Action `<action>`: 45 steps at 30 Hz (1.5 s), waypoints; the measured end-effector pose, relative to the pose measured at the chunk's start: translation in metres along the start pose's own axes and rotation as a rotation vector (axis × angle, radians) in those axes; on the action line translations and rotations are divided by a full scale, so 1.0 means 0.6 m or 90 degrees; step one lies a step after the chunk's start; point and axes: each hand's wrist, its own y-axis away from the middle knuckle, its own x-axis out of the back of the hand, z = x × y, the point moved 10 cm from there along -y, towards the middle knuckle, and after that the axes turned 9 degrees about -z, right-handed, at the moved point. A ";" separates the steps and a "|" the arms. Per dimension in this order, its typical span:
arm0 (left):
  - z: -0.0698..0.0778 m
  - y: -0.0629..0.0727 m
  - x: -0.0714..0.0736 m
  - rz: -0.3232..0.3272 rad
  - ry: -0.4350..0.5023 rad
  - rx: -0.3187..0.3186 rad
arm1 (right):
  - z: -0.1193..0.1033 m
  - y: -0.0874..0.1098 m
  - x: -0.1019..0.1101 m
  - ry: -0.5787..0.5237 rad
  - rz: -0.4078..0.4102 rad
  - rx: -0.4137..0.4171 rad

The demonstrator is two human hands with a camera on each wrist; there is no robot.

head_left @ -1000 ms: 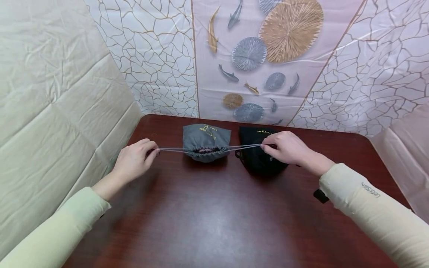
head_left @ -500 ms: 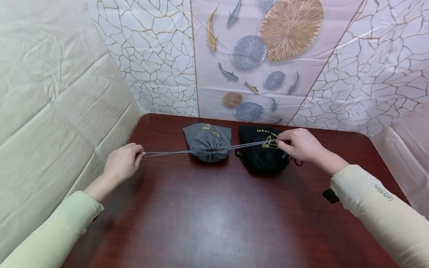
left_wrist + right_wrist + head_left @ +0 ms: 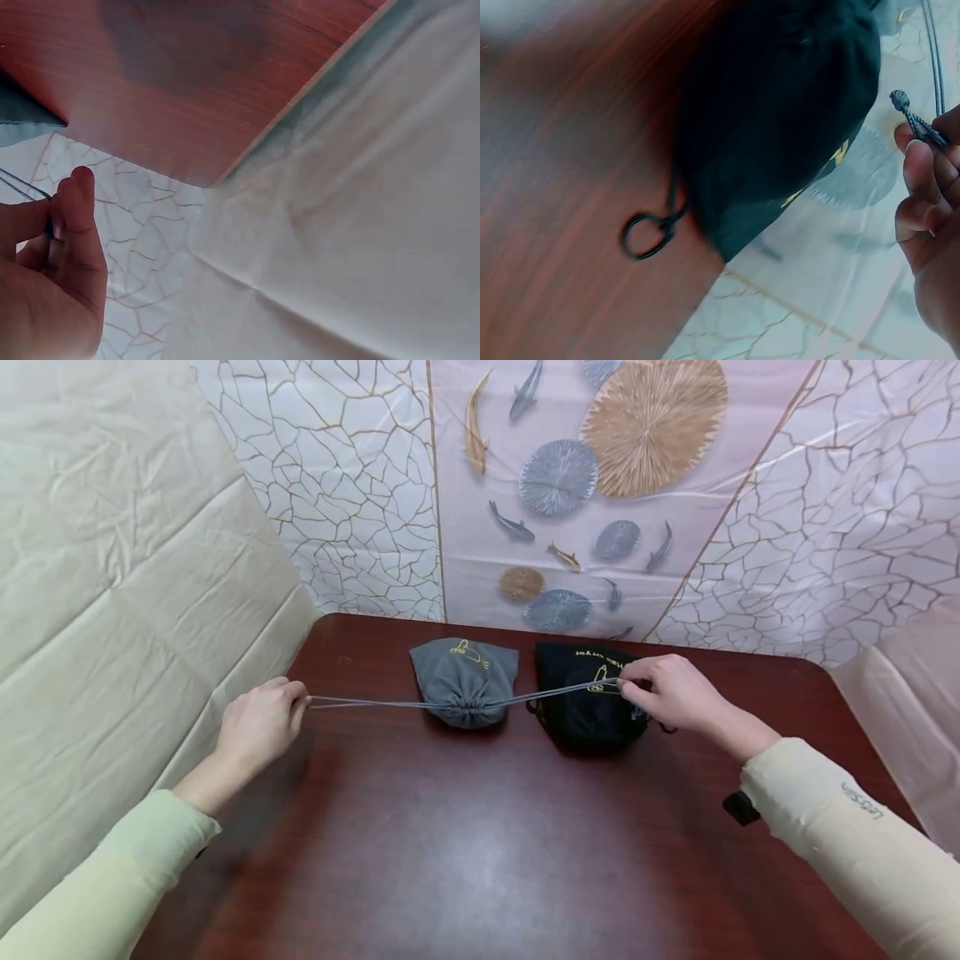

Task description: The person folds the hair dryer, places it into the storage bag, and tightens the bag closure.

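Observation:
A grey drawstring bag [image 3: 467, 681] with a yellow print lies toward the back of the table, its mouth gathered tight. My left hand [image 3: 262, 720] pinches one end of the grey drawstring [image 3: 367, 702], which runs taut to the bag. On the other side my right hand [image 3: 670, 693] pinches the opposite end, stretched across in front of a black drawstring bag [image 3: 585, 718]. In the right wrist view a knotted cord end [image 3: 900, 100] sticks out from the fingers. What the grey bag contains is hidden.
The black bag's cord loop [image 3: 646, 235] lies on the dark red wooden table [image 3: 465, 843]. Cream cloth [image 3: 135, 577] borders the left side, and a patterned cloth backdrop [image 3: 558, 560] hangs behind the far edge.
Both hands have moved apart, the left one leftward and the right one rightward, drawing the cord out longer. The grey bag's mouth, open a second ago, has cinched closed.

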 end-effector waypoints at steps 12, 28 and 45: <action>0.098 -0.072 -0.043 -0.009 0.128 -0.044 | -0.098 -0.077 -0.032 -0.080 -0.041 0.060; 0.184 -0.093 -0.133 -0.147 0.151 -0.083 | -0.161 -0.110 -0.119 -0.019 -0.109 0.067; 0.117 -0.085 -0.103 -0.131 0.069 -0.012 | -0.114 0.013 -0.072 -0.006 -0.065 -0.003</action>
